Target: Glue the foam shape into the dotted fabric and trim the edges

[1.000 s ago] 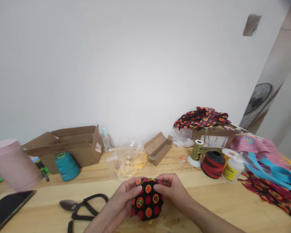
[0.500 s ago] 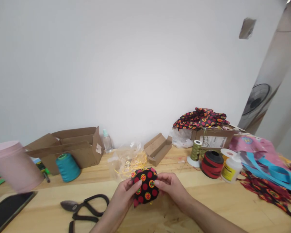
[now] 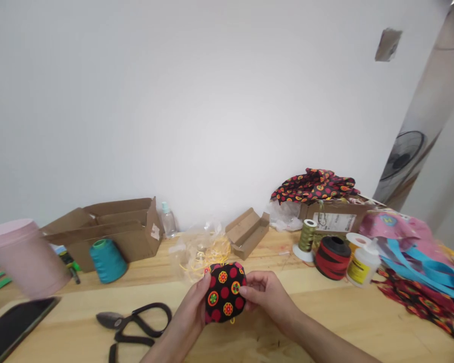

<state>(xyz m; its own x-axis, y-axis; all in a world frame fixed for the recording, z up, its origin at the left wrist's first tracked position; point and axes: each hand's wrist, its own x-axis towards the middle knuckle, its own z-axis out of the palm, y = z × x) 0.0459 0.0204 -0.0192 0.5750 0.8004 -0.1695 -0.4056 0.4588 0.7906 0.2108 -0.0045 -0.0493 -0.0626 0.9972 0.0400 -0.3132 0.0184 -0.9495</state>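
Observation:
A small stuffed piece of black fabric [image 3: 224,292] with red and orange dots is held just above the wooden table [image 3: 363,322], between both hands. My left hand [image 3: 191,312] grips its left side, fingers curled round it. My right hand [image 3: 267,295] pinches its right edge with thumb and fingertips. A bit of yellow thread shows at the fabric's top and bottom.
Black scissors [image 3: 130,325] lie to the left, a phone [image 3: 13,330] further left. Behind are a teal thread cone [image 3: 106,260], cardboard boxes [image 3: 109,229], a pink container [image 3: 20,257], yellow cord in plastic [image 3: 204,250]. Spools, a glue bottle [image 3: 361,264] and fabrics stand right.
Both hands have lifted the dotted fabric piece a little and turned it; its shape now looks rounder and more upright. The view shifted slightly.

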